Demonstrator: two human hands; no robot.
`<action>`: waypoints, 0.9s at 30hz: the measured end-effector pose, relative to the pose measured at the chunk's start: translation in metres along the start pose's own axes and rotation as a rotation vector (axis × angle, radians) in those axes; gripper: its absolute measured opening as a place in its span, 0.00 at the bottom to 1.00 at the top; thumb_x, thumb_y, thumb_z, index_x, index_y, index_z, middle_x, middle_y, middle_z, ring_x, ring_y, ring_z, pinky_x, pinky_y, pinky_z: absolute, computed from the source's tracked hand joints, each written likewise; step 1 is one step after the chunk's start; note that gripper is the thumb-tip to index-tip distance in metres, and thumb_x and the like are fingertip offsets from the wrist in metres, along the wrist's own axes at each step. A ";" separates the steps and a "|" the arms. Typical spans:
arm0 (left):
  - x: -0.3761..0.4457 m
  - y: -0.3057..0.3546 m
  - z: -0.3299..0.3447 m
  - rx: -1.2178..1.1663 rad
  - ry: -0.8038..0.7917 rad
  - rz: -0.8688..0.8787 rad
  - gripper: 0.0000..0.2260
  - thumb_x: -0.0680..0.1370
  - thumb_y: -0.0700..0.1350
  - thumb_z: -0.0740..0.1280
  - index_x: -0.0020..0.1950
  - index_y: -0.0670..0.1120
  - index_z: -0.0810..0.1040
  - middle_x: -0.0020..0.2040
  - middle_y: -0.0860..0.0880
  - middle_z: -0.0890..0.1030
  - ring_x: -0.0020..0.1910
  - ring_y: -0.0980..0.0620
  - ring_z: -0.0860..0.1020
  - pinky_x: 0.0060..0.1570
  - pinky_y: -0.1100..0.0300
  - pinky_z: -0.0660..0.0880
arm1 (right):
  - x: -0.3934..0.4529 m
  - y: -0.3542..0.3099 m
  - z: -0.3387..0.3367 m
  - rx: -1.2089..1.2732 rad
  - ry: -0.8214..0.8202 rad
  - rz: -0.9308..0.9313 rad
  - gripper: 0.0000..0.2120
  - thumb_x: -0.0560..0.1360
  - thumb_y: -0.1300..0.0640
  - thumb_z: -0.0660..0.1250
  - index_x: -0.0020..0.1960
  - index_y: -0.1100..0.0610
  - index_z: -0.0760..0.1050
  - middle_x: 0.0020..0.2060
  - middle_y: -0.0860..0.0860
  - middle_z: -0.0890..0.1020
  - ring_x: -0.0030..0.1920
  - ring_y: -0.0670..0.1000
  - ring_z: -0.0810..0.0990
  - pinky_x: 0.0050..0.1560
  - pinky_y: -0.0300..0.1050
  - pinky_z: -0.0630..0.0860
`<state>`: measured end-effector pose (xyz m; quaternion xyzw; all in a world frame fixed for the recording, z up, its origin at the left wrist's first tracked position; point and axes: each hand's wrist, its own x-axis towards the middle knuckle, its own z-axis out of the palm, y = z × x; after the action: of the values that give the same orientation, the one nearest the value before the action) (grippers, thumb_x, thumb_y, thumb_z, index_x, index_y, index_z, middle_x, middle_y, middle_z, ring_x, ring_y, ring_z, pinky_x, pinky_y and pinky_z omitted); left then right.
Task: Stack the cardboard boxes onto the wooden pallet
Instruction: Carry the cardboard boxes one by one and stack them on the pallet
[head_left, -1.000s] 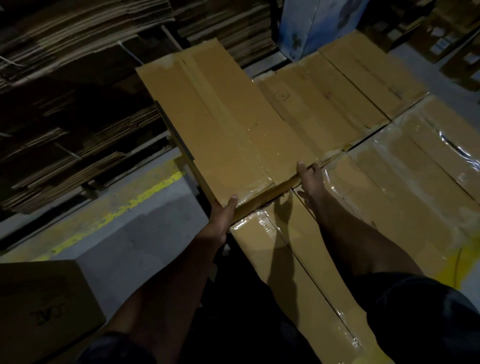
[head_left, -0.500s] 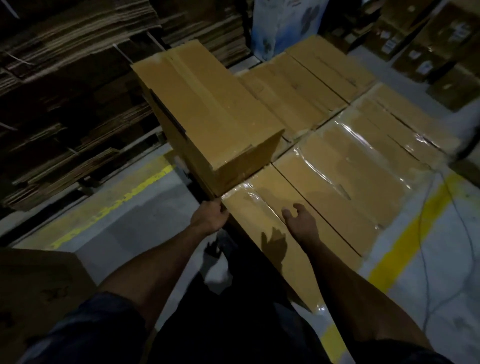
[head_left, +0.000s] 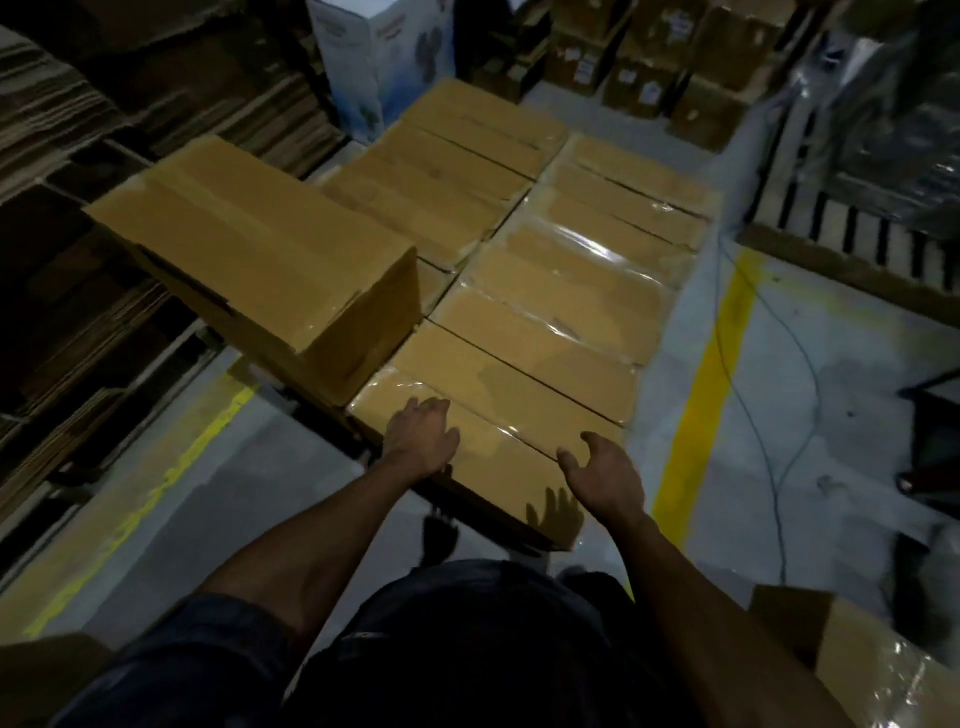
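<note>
A layer of taped cardboard boxes (head_left: 561, 291) covers the pallet, which is hidden beneath them. One more brown box (head_left: 249, 249) sits on top at the layer's left side. My left hand (head_left: 423, 439) hovers over or lightly touches the nearest lower box (head_left: 498, 395), fingers spread and holding nothing. My right hand (head_left: 605, 475) hangs above that box's near right corner with loosely curled fingers, also empty. Both hands are apart from the top box.
Flattened cardboard stacks (head_left: 78, 156) line the left. A white printed carton (head_left: 379, 57) and several brown boxes (head_left: 649, 67) stand behind. An empty wooden pallet (head_left: 852, 239) lies right, beyond a yellow floor line (head_left: 701, 395) and a thin cable. Another box (head_left: 872, 660) sits near right.
Both hands let go of the top box, which now rests on the layer, and drew back toward me. The view pulled back and rose.
</note>
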<state>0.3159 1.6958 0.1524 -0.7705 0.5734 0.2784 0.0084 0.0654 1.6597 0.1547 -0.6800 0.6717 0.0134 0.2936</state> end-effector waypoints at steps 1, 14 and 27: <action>0.005 0.014 0.004 0.005 -0.005 0.015 0.24 0.83 0.51 0.57 0.76 0.43 0.62 0.76 0.45 0.66 0.75 0.43 0.60 0.69 0.52 0.63 | 0.002 0.012 -0.006 0.002 0.007 0.024 0.29 0.80 0.41 0.62 0.74 0.58 0.68 0.70 0.58 0.74 0.70 0.60 0.71 0.66 0.54 0.71; 0.079 0.261 0.087 0.070 -0.029 -0.015 0.24 0.82 0.51 0.58 0.76 0.42 0.64 0.75 0.43 0.67 0.74 0.43 0.63 0.69 0.53 0.64 | 0.129 0.227 -0.123 -0.082 -0.086 -0.064 0.29 0.81 0.39 0.59 0.74 0.57 0.67 0.70 0.56 0.73 0.71 0.59 0.68 0.68 0.55 0.69; 0.186 0.483 0.062 0.056 -0.003 0.091 0.24 0.81 0.53 0.56 0.72 0.40 0.69 0.70 0.40 0.73 0.68 0.41 0.69 0.64 0.52 0.68 | 0.227 0.360 -0.277 -0.055 -0.032 -0.035 0.31 0.80 0.40 0.60 0.77 0.56 0.63 0.73 0.56 0.69 0.73 0.59 0.65 0.68 0.55 0.67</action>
<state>-0.1046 1.3875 0.1663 -0.7426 0.6156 0.2633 0.0181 -0.3491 1.3655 0.1533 -0.6993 0.6542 0.0376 0.2858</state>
